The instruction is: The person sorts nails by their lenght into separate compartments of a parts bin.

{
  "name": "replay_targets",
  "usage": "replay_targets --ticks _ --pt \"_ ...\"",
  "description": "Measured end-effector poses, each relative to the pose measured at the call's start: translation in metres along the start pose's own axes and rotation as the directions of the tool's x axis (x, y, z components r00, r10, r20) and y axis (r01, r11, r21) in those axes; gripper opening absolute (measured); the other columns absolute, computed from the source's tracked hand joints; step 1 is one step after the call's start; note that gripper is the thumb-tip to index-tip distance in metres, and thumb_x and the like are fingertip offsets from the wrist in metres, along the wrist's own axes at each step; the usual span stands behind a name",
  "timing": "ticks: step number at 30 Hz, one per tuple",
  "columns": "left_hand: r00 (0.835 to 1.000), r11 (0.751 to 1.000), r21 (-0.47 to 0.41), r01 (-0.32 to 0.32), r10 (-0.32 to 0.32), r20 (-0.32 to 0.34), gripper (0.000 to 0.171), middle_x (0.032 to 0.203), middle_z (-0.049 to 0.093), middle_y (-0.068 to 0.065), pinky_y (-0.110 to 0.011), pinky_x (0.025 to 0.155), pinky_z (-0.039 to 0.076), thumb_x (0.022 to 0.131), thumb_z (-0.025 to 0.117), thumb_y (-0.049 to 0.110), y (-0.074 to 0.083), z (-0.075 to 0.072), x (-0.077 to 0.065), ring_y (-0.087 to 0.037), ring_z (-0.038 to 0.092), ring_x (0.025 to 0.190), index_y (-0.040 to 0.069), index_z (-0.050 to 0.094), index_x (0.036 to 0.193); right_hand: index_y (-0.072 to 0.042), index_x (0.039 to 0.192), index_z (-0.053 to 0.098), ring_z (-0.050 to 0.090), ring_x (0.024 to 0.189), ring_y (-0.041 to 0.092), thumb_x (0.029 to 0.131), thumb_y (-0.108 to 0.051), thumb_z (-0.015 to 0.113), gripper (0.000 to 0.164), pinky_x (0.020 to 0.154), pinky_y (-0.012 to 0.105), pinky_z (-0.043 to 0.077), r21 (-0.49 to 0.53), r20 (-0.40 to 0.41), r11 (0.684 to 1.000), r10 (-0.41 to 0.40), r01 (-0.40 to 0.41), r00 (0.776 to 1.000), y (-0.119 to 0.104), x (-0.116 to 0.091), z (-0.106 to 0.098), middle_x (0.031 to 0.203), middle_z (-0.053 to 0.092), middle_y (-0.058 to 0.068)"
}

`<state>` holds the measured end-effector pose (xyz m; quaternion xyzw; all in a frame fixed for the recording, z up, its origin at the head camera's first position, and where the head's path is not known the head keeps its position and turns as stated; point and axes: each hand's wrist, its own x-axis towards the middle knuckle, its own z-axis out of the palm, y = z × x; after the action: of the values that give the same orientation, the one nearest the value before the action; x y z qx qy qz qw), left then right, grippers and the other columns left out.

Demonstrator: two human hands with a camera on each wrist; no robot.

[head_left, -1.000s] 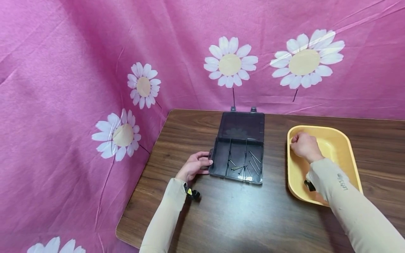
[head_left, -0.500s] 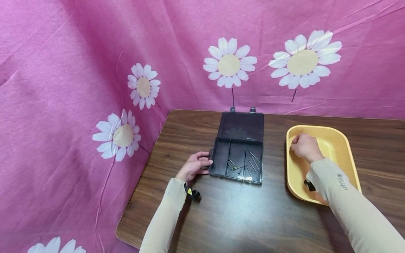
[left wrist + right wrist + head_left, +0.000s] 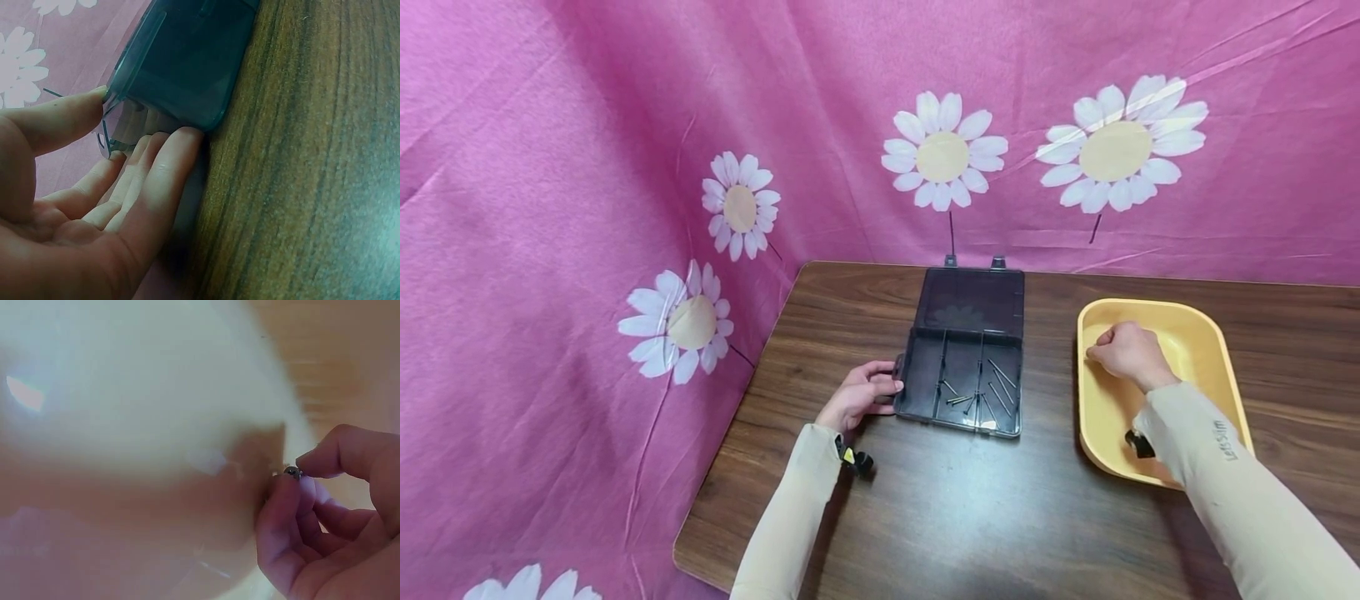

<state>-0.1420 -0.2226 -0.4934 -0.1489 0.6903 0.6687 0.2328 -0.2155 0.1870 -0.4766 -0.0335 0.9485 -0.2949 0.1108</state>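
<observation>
An organizer box (image 3: 921, 375) of dark see-through plastic lies with its lid (image 3: 973, 298) folded back. Several screws (image 3: 1002, 387) lie in its right compartment and a few more in the middle one; the left compartment shows bare. My left hand (image 3: 856, 395) grips the box's left side, thumb on the handle (image 3: 107, 128) and fingers curled beneath it. Over the left part of a yellow basin (image 3: 1206, 333), my right hand (image 3: 1131, 354) pinches a small screw (image 3: 292, 471) between thumb and index finger, its cross-slot head facing the wrist camera. The screw's shank is mostly hidden by the fingers.
Box and basin stand apart on a dark wood-grain table (image 3: 947, 517). A pink cloth (image 3: 835, 108) with printed daisies hangs behind the table and along its left edge. A small black wrist camera (image 3: 862, 461) sticks out beside the left wrist.
My right hand has shifted slightly in the basin, its wrist moving a little right and its fingertips coming into clearer view. My left hand and the box have stayed in place.
</observation>
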Motion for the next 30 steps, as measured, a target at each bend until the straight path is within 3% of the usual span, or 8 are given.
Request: replay_targets --ticks 8,14,30 --pt "1.000 1.000 -0.005 0.011 -0.011 0.005 0.052 0.112 0.063 -0.009 -0.035 0.072 0.060 0.088 0.066 0.003 0.001 0.000 0.000 -0.012 0.063 0.089 0.005 0.047 0.136 0.002 0.086 0.066 0.054 0.069 0.023 0.081 -0.023 0.065 0.026 0.056 0.023 0.039 0.018 -0.007 1.000 0.015 -0.015 1.000 0.007 -0.006 -0.008 0.073 0.065 0.007" --pt "1.000 1.000 -0.006 0.008 -0.008 0.004 0.051 0.115 0.062 -0.013 -0.036 0.073 0.060 0.088 0.065 0.003 0.000 0.000 0.001 -0.014 0.064 0.088 0.004 0.047 0.136 0.006 0.098 0.063 0.054 0.064 0.013 0.086 -0.024 0.062 0.032 0.056 0.024 0.041 0.077 0.001 0.997 0.023 -0.023 1.000 0.011 -0.010 -0.015 0.065 0.065 -0.001" --pt "1.000 1.000 0.003 0.004 -0.004 -0.008 0.050 0.113 0.062 -0.011 -0.035 0.072 0.060 0.089 0.066 0.003 -0.001 0.001 0.000 -0.013 0.063 0.088 0.005 0.048 0.135 0.003 0.099 0.058 0.055 0.063 0.008 0.088 -0.024 0.061 0.029 0.056 0.022 0.044 0.174 0.000 0.982 0.067 -0.066 0.998 0.010 -0.019 -0.031 0.069 0.063 -0.004"
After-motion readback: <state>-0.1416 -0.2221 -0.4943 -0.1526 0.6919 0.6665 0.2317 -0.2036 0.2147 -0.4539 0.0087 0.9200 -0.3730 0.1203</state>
